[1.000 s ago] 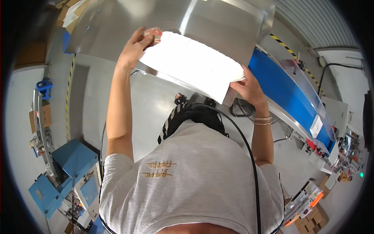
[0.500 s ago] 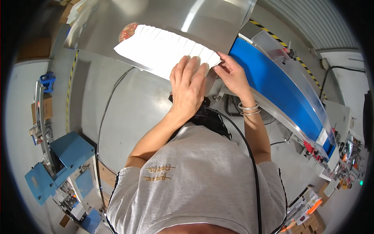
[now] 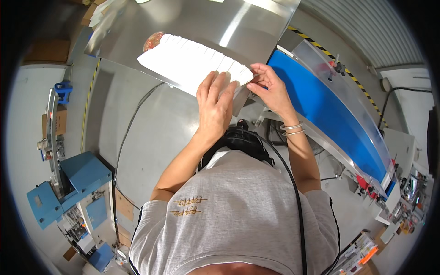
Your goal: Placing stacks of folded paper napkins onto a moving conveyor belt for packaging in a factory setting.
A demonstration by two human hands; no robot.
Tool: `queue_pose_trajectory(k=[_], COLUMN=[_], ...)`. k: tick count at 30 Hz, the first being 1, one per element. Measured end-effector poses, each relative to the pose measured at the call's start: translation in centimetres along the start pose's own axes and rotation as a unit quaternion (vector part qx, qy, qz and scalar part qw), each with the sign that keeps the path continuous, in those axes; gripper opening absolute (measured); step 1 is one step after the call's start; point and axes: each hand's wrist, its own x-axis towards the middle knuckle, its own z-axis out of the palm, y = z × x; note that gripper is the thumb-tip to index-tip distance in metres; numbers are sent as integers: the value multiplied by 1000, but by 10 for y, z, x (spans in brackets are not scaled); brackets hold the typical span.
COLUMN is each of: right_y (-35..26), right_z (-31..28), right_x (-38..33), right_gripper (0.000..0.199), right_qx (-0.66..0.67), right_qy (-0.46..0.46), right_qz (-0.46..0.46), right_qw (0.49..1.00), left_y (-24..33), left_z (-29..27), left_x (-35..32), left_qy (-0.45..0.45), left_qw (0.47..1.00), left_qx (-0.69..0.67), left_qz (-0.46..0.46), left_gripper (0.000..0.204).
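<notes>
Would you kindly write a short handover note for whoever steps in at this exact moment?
Left hand: lies flat, palm down, on the near end of the fanned row of white sheets.
Right hand: fingertips pinch the row's right end.
The row lies spread on the steel table; a blue conveyor belt runs to the right.
Done: sheets laid down and fanned out.
Left: nothing is on the belt yet.

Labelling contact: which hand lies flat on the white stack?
The left hand, palm down on the near end of the fanned white stack. The right hand only pinches its corner and wears bangles.
</notes>
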Motion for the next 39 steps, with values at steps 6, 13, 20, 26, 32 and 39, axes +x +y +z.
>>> queue_pose_trajectory(k=[6, 13, 20, 26, 32, 39], right_y=[1, -1, -4, 8, 22, 50], right_z=[-5, -6, -10, -17, -71, -189], right_x=[7, 10, 13, 10, -42, -110], right_gripper=[43, 47, 47, 35, 19, 55], right_qx=[28, -89, -126, -225, 14, -390], right_qy=[-60, -88, -99, -64, 205, 393], right_qz=[-4, -31, -61, -192, 126, 263], right_qw=[998, 992, 985, 953, 971, 791], left_y=[-4, -6, -7, -4, -15, -20], left_z=[1, -2, -5, -13, 0, 0], left_x=[-2, -2, 1, 4, -3, -5], left_qy=[7, 26, 2, -10, 30, 50], left_qw=[1000, 999, 999, 1000, 999, 998], left_qx=[11, 34, 34, -11, 16, 36], left_qz=[20, 20, 25, -24, -30, -31], left_gripper=[38, 29, 25, 29, 40, 45])
